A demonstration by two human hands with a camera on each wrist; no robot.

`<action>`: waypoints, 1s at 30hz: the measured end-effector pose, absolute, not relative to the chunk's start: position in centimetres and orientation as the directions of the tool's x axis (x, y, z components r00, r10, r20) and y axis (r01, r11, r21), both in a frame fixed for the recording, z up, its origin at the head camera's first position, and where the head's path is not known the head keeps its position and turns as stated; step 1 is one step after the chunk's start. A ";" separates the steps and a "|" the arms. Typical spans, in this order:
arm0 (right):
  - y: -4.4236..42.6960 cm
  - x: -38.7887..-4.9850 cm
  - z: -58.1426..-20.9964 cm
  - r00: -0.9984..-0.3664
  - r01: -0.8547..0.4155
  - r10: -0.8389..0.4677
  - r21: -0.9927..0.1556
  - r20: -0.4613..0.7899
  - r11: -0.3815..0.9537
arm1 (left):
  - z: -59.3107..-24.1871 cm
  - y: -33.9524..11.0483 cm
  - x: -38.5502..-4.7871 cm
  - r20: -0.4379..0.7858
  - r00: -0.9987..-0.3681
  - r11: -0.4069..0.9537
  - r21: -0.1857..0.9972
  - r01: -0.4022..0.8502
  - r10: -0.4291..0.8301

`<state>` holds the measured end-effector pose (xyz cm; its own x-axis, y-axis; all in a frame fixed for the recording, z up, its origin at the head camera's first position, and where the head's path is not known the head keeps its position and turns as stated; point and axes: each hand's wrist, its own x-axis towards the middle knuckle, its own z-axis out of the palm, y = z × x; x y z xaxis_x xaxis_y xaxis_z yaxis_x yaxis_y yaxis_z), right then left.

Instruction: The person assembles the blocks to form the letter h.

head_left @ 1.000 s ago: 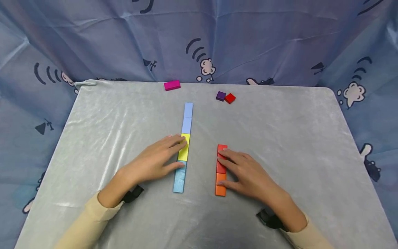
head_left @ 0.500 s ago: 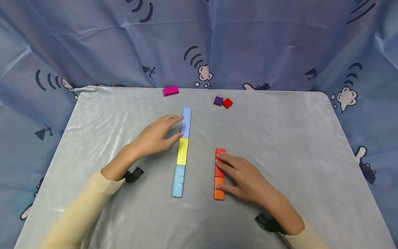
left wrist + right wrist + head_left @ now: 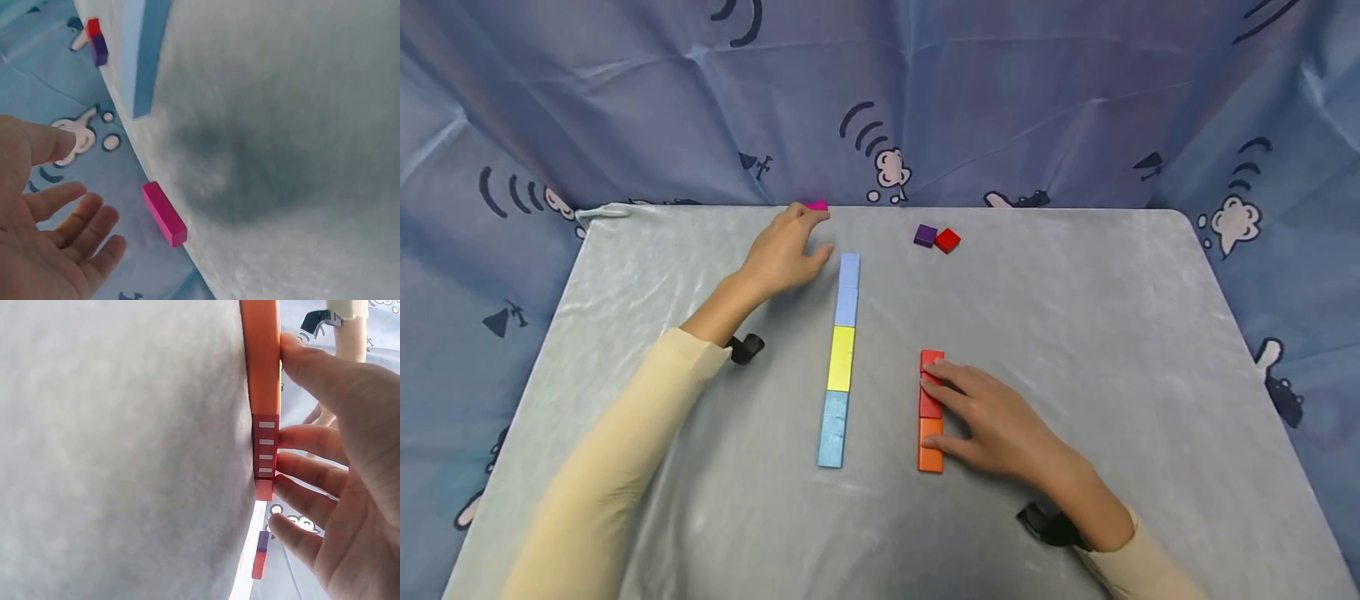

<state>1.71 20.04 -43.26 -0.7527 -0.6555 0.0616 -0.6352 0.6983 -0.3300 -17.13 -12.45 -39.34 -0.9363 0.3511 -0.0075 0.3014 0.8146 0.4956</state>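
Note:
Near the far edge, the left hand (image 3: 781, 252) hovers with relaxed, spread fingers beside the magenta block (image 3: 817, 206), holding nothing. The left wrist view shows a gap between that hand (image 3: 59, 231) and the magenta block (image 3: 165, 214). Fingertips of the right hand (image 3: 1000, 425) rest on a short row of red blocks (image 3: 930, 403) and an orange block (image 3: 931, 457). In the right wrist view its fingers touch the orange block (image 3: 262, 359) and the red block (image 3: 265, 447). Left of it lies a longer row: light blue blocks (image 3: 846, 307), a yellow block (image 3: 841, 358) and a teal-blue block (image 3: 832, 429).
A purple block (image 3: 925, 236) and a small red block (image 3: 948, 241) lie together near the far edge. Grey cloth (image 3: 1075, 333) covers the table, and a patterned blue curtain (image 3: 1000, 100) hangs behind and at both sides.
My left hand has left the yellow and teal-blue blocks, passed the light blue ones and reached the far edge by the magenta block. My right hand has stayed on its row.

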 end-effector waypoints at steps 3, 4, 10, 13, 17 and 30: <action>20.1 1.5 -43.2 -0.756 -0.631 -0.652 -0.325 0.053 0.705 | -39.2 -12.3 -18.7 -0.005 -0.931 0.835 0.445 0.324 0.364; 20.1 1.4 -43.1 -0.756 -0.630 -0.652 -0.325 0.051 0.705 | -39.1 -12.3 -19.1 -0.012 -0.927 0.843 0.420 0.335 0.375; 20.0 1.2 -43.0 -0.758 -0.629 -0.650 -0.328 0.056 0.705 | -39.5 -12.7 -21.7 -0.080 -0.914 0.876 0.328 0.353 0.398; 20.0 1.3 -43.1 -0.758 -0.628 -0.650 -0.329 0.053 0.705 | -40.1 -12.9 -22.5 -0.101 -0.915 0.880 0.333 0.339 0.390; 20.1 1.6 -43.2 -0.763 -0.619 -0.645 -0.337 0.043 0.709 | -40.6 -12.7 -22.9 -0.121 -0.916 0.883 0.340 0.325 0.384; 20.0 1.6 -43.2 -0.765 -0.618 -0.641 -0.350 0.063 0.704 | -41.9 -12.5 -23.2 -0.221 -0.907 0.915 0.275 0.295 0.359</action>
